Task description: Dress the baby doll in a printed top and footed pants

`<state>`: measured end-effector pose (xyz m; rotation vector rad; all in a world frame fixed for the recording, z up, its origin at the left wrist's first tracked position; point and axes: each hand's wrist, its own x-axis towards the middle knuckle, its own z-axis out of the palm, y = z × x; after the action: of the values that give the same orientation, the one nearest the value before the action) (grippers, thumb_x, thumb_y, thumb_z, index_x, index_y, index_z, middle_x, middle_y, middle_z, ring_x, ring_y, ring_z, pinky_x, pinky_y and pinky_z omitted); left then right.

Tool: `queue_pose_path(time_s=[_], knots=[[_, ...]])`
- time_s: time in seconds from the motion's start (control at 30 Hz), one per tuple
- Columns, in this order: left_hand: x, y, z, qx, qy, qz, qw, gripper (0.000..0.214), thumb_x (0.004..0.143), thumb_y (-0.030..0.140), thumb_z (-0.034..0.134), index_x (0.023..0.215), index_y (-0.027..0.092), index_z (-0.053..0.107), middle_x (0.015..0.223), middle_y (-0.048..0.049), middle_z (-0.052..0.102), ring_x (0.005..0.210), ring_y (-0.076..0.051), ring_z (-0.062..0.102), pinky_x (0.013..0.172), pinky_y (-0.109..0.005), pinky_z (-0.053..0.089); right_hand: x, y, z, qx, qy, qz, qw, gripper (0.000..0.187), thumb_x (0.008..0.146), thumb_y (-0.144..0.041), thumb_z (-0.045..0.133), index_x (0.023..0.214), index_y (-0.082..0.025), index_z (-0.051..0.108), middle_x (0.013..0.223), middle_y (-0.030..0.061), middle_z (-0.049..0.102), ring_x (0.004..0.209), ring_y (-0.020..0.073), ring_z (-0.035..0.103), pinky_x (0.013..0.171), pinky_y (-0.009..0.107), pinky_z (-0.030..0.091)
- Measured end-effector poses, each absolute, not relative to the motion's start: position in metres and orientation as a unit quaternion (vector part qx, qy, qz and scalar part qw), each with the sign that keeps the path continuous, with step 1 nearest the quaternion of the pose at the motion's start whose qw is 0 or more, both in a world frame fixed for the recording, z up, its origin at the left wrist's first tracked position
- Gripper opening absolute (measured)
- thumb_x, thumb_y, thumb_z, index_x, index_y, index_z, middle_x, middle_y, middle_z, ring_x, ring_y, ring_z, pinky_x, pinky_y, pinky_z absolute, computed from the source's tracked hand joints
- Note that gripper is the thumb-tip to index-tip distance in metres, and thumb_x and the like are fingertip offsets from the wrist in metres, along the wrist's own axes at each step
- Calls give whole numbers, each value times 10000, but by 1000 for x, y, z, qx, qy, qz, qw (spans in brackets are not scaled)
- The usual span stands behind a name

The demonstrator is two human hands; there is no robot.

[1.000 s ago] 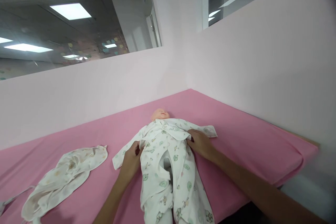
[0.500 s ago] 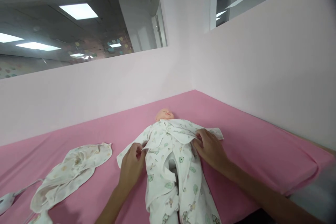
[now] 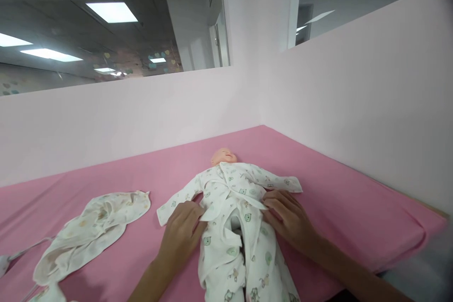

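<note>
A baby doll [image 3: 224, 156] lies on its back on the pink-covered surface, its head at the far end. It is dressed in a white long-sleeved baby shirt [image 3: 230, 181] printed with small green and brown animals, the sleeves spread out to both sides. Matching baby pants [image 3: 220, 250] cover the legs, with a gap at the crotch. My left hand [image 3: 182, 231] has its fingers closed on the shirt's left lower corner. At the opposite side, my right hand [image 3: 292, 217] pinches the hem's right edge; its fingertips are partly hidden.
A crumpled white patterned cloth [image 3: 95, 224] lies to the left on the pink sheet [image 3: 170, 165]. Beside it, a white object with a cord [image 3: 26, 252] reaches the left edge. White walls [image 3: 354, 104] with windows border the back and right.
The shirt's lower corners now reach further down over the pants and sit flatter. Both hands have shifted slightly, and the left one has turned more palm-down. The camera view has moved a little.
</note>
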<state>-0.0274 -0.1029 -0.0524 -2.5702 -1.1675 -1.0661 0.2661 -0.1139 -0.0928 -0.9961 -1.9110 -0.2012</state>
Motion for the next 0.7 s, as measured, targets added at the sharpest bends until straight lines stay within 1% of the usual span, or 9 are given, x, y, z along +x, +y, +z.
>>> queue_pose_path(time_s=[0.07, 0.13, 0.23, 0.3, 0.4, 0.47, 0.57, 0.63, 0.7], knots=[[-35, -103, -59, -835, -411, -356, 83, 115, 887, 129, 430, 816, 193, 493, 805, -1, 545, 779, -150, 464, 729, -288, 358, 271, -113, -101, -493, -747, -69, 442, 136, 888, -201, 526, 1023, -220, 521, 1036, 63, 601, 988, 224, 533, 841, 386, 434], [-38, -101, -61, -805, -472, -353, 70, 95, 875, 159, 444, 803, 194, 495, 817, -5, 563, 784, -161, 481, 737, -305, 365, 273, -109, -103, -563, -716, -26, 413, 206, 871, -253, 549, 1070, -218, 510, 1095, 73, 586, 1027, 246, 523, 844, 404, 438], [-34, -95, -59, -748, -585, -314, -15, 75, 852, 210, 441, 789, 202, 482, 835, -7, 582, 789, -182, 513, 722, -318, 385, 273, -99, -103, -607, -707, 43, 361, 164, 876, -327, 533, 990, -208, 542, 1036, 71, 600, 971, 257, 537, 808, 412, 441], [-29, -91, -57, -721, -621, -299, -68, 59, 820, 197, 434, 852, 212, 481, 898, -11, 595, 814, -191, 530, 705, -311, 399, 275, -93, -104, -607, -718, 61, 336, 147, 901, -323, 479, 861, -200, 549, 941, 69, 612, 905, 253, 547, 779, 410, 436], [-23, -86, -54, -727, -618, -286, -82, 176, 766, 119, 378, 878, 211, 477, 913, -17, 606, 799, -188, 541, 667, -289, 392, 278, -92, -108, -594, -733, 46, 328, 208, 911, -242, 418, 718, -206, 486, 848, 69, 609, 839, 243, 548, 748, 402, 429], [-24, -88, -53, -748, -617, -236, -67, 164, 766, 102, 340, 788, 202, 469, 830, -25, 608, 754, -192, 540, 633, -283, 366, 282, -97, -111, -584, -740, 31, 333, 216, 908, -232, 424, 695, -212, 454, 822, 64, 599, 809, 237, 546, 721, 395, 431], [-27, -100, -54, -764, -622, -163, -45, 187, 840, 187, 344, 712, 199, 478, 804, -53, 619, 734, -213, 548, 610, -288, 341, 286, -109, -114, -556, -760, 17, 335, 229, 920, -284, 451, 703, -213, 464, 792, 45, 584, 769, 220, 541, 689, 382, 443], [-29, -109, -55, -776, -608, -160, -43, 210, 860, 224, 367, 710, 200, 511, 824, -67, 632, 732, -215, 556, 609, -289, 344, 286, -117, -115, -545, -771, 6, 331, 220, 926, -291, 454, 724, -213, 494, 785, 35, 584, 757, 212, 542, 681, 373, 449], [-28, -116, -55, -793, -582, -171, -56, 196, 842, 186, 381, 713, 200, 527, 828, -65, 640, 725, -204, 559, 610, -284, 351, 284, -121, -113, -543, -776, -7, 321, 193, 923, -261, 455, 745, -213, 516, 786, 32, 587, 762, 213, 548, 686, 372, 450]])
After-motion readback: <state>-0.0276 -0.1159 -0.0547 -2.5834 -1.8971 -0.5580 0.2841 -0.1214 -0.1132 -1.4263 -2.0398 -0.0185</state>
